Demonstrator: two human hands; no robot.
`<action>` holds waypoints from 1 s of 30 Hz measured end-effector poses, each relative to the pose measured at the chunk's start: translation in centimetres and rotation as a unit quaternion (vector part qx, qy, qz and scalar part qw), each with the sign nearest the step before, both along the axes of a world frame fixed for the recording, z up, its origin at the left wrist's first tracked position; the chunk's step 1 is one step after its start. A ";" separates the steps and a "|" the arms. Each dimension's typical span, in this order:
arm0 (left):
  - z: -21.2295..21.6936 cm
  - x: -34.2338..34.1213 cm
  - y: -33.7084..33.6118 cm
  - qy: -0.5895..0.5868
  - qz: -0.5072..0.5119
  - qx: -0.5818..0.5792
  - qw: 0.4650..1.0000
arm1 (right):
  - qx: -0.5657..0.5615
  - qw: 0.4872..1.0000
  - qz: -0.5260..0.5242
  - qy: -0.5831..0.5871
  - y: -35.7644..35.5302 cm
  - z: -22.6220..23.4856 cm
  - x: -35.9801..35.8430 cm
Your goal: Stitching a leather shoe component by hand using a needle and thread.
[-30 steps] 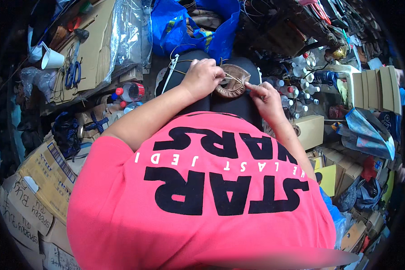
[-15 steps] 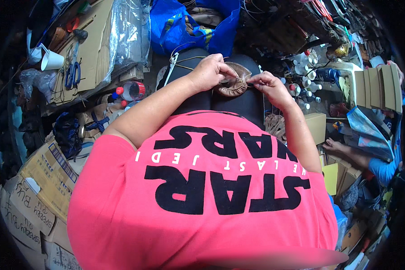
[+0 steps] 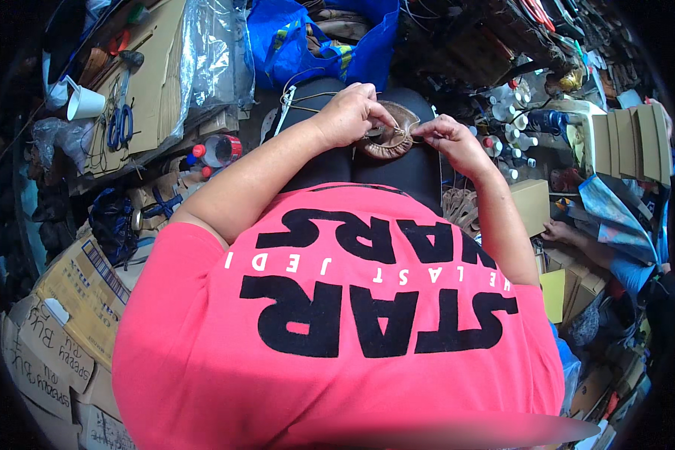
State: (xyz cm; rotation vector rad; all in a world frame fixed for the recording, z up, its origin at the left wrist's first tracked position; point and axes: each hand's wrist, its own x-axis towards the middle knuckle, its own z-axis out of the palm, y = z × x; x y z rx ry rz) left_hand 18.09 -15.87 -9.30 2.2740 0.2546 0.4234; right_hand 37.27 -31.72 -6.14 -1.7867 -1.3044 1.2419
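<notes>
A brown leather shoe upper (image 3: 386, 148), its rounded toe edge gathered in pleats, rests on my dark-clothed thighs. My left hand (image 3: 354, 115) is closed over its left side, with thumb and forefinger at the light stitches along the pleated seam. At the upper's right edge, my right hand (image 3: 451, 141) is pinched on something thin, too small to make out. A thin tan cord (image 3: 307, 107) runs across my left thigh toward my left hand.
Beyond my knees stands a blue bag (image 3: 281, 56) with brown pieces inside. Blue-handled scissors (image 3: 120, 127) lie on cardboard at left, near a red-capped bottle (image 3: 221, 150). Several bottles (image 3: 510, 135) stand at right. A co-worker's hand (image 3: 566, 232) is near a cardboard piece (image 3: 530, 206).
My hands stay nearly in place at the upper, with only slight shifts. At right, the co-worker's hand has risen slightly, and the cardboard piece near it has shifted.
</notes>
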 end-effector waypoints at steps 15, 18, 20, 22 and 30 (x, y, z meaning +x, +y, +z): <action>-0.2 1.4 0.6 0.055 -0.060 -0.076 0.994 | -0.034 0.988 -0.025 0.145 -0.2 -0.9 0.7; 0.6 2.4 1.2 0.068 -0.106 -0.050 0.991 | -0.041 0.987 -0.007 0.158 0.4 -1.1 1.3; 0.9 2.9 1.6 0.072 -0.144 -0.005 0.987 | -0.040 0.988 0.005 0.152 0.5 -1.0 1.2; 1.1 2.8 1.7 0.066 -0.154 0.019 0.986 | -0.043 0.989 0.001 0.145 0.6 -1.1 1.1; 0.9 1.6 1.3 0.078 -0.125 0.024 0.989 | -0.011 0.994 -0.020 0.107 -0.5 -0.3 0.2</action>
